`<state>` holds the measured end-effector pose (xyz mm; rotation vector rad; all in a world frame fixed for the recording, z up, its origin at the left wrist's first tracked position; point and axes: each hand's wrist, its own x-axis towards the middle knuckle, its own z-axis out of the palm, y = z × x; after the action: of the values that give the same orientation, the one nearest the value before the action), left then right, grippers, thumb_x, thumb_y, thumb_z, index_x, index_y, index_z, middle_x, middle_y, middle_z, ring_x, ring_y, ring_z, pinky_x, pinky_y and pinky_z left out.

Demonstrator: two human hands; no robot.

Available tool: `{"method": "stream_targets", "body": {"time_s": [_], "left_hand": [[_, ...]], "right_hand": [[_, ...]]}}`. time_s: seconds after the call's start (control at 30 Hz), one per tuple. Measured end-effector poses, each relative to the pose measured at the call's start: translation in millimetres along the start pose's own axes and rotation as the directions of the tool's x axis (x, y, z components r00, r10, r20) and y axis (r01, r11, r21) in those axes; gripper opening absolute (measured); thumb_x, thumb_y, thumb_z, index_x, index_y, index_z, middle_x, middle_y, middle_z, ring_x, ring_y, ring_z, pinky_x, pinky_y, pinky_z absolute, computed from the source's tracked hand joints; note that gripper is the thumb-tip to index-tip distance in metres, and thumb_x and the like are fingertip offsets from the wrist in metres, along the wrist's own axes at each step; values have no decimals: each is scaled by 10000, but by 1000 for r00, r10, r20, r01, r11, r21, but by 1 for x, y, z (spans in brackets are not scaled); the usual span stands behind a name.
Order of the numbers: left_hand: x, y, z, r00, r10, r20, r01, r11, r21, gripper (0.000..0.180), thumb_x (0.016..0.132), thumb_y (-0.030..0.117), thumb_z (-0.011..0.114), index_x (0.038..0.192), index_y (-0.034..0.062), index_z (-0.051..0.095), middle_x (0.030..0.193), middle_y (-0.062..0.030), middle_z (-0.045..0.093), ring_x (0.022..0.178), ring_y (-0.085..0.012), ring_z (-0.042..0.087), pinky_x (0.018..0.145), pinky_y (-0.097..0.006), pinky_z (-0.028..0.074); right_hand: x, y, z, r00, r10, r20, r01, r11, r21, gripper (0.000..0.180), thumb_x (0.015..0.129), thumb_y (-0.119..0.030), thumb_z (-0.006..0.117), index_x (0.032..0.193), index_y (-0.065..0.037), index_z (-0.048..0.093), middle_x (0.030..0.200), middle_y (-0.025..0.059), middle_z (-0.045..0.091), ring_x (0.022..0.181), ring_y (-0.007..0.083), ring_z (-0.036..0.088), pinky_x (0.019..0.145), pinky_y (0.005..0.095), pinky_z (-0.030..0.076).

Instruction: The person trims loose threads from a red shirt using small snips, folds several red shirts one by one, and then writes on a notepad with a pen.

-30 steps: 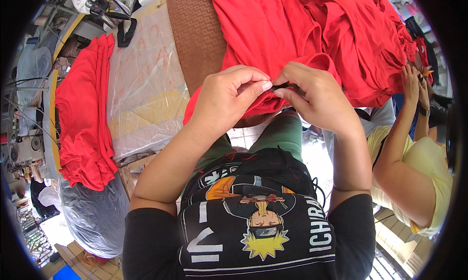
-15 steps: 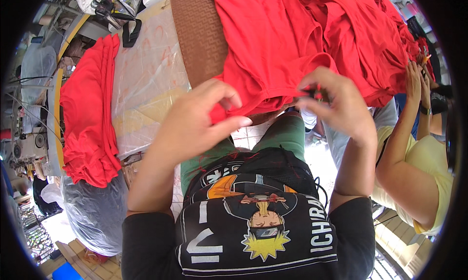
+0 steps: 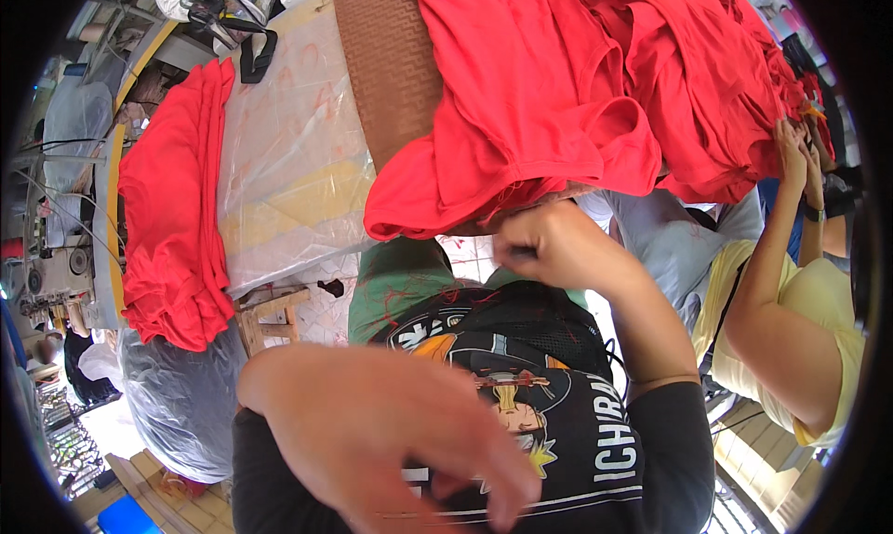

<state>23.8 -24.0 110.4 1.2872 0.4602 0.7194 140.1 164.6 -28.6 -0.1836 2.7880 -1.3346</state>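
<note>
My left hand (image 3: pixel 391 432), blurred by motion, is raised in front of my black printed shirt (image 3: pixel 577 441). Its fingers are bent loosely and apart, with nothing visible between them. Just below the table's near edge is my right hand (image 3: pixel 567 246), its fingers curled closed; a dark patch shows inside the curl, but I cannot make out what it is. Above it, a red garment (image 3: pixel 521 134) lies spread with its hem at the edge and loose red threads along it. Neither hand grips the cloth.
A brown patterned mat (image 3: pixel 386 60) and a plastic-covered board (image 3: pixel 288 153) make up the tabletop. Folded red cloth (image 3: pixel 175 208) hangs at the left, above a clear plastic bag (image 3: pixel 177 404). More red fabric (image 3: pixel 698 87) is heaped at right, where a person in yellow (image 3: pixel 791 339) works.
Both hands have left the red garment. My left hand has come back toward my chest, and my right has dropped left and nearer, closing. The garment's near left corner now lies flat.
</note>
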Motion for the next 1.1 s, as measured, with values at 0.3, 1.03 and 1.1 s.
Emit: {"method": "stream_targets", "body": {"time_s": [0.3,1.03,1.1], "left_hand": [[26,-22,26,745,650,-153,-637,760,128,164,807,102,623,967,72,642,774,-60,502,599,-163,526,452,-239,387],[13,-99,-97,321,250,-913,333,873,356,276,789,7,627,1064,-11,603,921,-114,643,874,-178,613,813,-290,472],[0,-86,-92,388,85,-918,148,977,154,266,824,24,614,1088,-13,615,935,-92,660,864,-123,605,797,-256,475]], "right_hand": [[-23,-56,-66,942,216,256,-129,940,-317,190,711,-209,702,839,-80,647,710,130,624,700,328,609,631,425,457],[11,-9,-70,878,349,-327,-250,918,309,153,768,-37,673,912,-12,626,801,37,626,698,96,588,620,262,472],[12,-3,-75,902,338,-269,-194,873,448,67,797,-38,665,845,-2,634,707,-1,592,665,41,523,585,216,435]]}}
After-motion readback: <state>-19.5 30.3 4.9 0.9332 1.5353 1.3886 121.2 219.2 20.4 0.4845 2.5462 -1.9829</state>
